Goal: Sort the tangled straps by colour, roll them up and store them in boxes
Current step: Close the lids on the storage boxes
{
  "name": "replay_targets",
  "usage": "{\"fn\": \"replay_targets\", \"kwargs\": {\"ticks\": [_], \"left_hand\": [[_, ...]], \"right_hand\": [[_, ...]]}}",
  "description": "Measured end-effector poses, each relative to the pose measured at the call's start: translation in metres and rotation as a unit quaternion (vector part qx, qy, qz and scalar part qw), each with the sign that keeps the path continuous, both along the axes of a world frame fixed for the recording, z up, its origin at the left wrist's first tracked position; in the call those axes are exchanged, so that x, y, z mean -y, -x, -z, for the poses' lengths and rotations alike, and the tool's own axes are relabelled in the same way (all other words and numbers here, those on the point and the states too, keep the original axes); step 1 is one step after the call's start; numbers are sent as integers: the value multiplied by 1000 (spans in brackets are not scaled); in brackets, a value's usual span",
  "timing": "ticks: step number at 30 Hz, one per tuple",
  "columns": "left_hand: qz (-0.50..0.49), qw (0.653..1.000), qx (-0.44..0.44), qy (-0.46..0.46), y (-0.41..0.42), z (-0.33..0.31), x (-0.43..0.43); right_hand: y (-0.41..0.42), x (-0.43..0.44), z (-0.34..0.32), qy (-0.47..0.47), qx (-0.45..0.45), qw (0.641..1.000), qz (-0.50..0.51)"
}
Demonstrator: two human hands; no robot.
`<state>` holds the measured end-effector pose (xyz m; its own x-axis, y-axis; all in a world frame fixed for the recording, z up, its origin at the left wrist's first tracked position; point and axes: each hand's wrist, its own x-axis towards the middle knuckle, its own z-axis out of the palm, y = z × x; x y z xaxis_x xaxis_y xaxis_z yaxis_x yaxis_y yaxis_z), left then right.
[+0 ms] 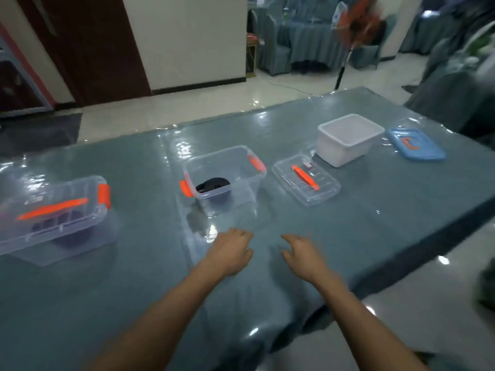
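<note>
Both hands are empty, fingers loosely spread: left hand and right hand low over the tabletop. At 10 o'clock a shut box holds a dark roll. At 12 an open box holds a rolled black strap, its lid at 1. Farther, the white box looks empty, with the blue lid beside it. No loose straps show, so probably only closing is left.

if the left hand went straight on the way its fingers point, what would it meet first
Probably the near wall of the open clear box holding a black strap; only bare tablecloth lies between it and the left hand.
</note>
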<state>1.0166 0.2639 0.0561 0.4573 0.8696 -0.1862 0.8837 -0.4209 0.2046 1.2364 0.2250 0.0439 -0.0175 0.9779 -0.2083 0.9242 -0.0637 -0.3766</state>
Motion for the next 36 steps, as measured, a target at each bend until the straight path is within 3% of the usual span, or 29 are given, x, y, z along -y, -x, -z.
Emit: {"fn": "replay_targets", "kwargs": {"ticks": [8, 13, 36], "left_hand": [[48, 998, 12, 26, -92, 17, -3], [33, 994, 92, 49, -138, 38, -19], [-42, 991, 92, 90, -252, 80, -209]], "right_hand": [[-99, 40, 30, 46, -6, 996, 73], [-140, 29, 41, 58, 7, 994, 88], [-274, -234, 55, 63, -88, 988, 108]]}}
